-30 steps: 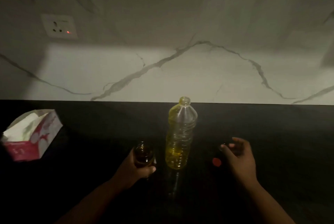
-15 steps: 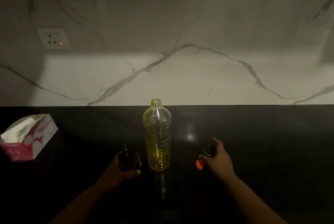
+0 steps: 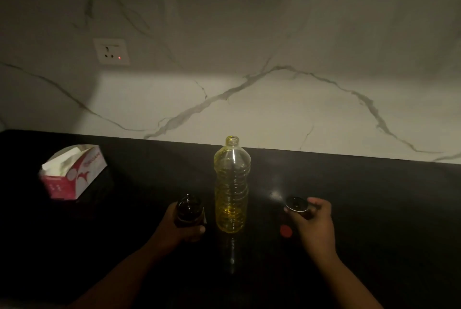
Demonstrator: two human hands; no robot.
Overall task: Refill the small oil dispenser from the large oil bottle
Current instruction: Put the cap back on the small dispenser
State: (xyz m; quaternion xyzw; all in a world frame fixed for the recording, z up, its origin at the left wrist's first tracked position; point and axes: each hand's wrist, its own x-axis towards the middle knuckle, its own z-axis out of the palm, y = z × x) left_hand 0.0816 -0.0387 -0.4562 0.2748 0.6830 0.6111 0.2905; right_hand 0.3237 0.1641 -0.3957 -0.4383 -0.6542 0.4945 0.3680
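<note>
Head view: right of the uncapped large oil bottle (image 3: pixel 232 184), the right hand (image 3: pixel 313 221) has lifted the dark cap (image 3: pixel 296 203) off the bench (image 3: pixel 374 208) — fingers curled round it. Left of the bottle, the left hand (image 3: pixel 180 230) still grips the small oil dispenser (image 3: pixel 189 211) — both look open, so pouring seems next.

Right hand (image 3: pixel 314 223) now lifts dark cap (image 3: pixel 296 203) off counter.

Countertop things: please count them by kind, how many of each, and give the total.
Bottles: 2, large oil bottle, small dark dispenser
Caps: 2, red cap, dark lid
Boxes: 1, tissue box
Total: 5
</note>
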